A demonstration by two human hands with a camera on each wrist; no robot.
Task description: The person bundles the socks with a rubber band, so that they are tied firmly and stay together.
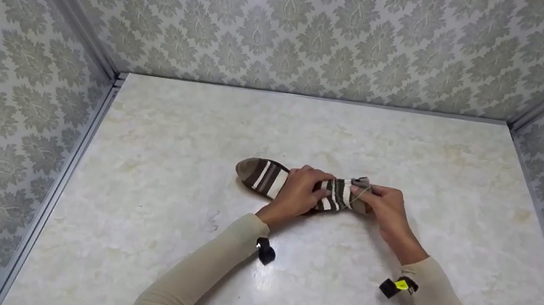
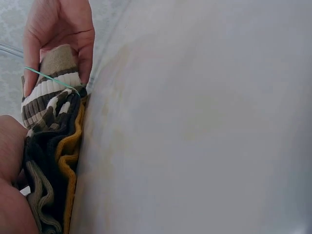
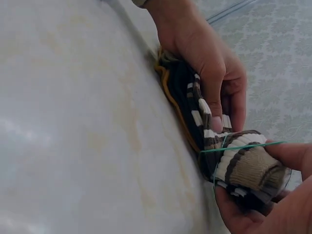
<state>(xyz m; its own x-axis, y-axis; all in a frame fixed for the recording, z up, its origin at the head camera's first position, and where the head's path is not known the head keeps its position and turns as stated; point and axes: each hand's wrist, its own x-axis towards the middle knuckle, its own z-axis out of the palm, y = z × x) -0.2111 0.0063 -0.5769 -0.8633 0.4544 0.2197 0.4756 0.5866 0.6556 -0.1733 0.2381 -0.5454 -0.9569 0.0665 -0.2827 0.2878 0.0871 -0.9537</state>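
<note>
A flat bundle of stacked socks (image 1: 272, 180), the top one striped brown and white with a tan toe, lies across the middle of the table. My left hand (image 1: 296, 192) grips it around the middle. At the cuff end, my right hand (image 1: 392, 214) has its thumb and fingers on either side, holding a thin green rubber band (image 3: 239, 147) stretched around the tan cuff (image 3: 256, 168). In the left wrist view, a mustard sock edge (image 2: 71, 141) and dark layers show under the striped sock. Part of the band is hidden behind the cuff.
The pale marbled table (image 1: 175, 118) is bounded by patterned wall panels (image 1: 289, 27) at the back and both sides. Black wrist cameras (image 1: 266, 251) sit on both sleeves. A faint squiggly mark (image 1: 212, 220) shows left of the left forearm.
</note>
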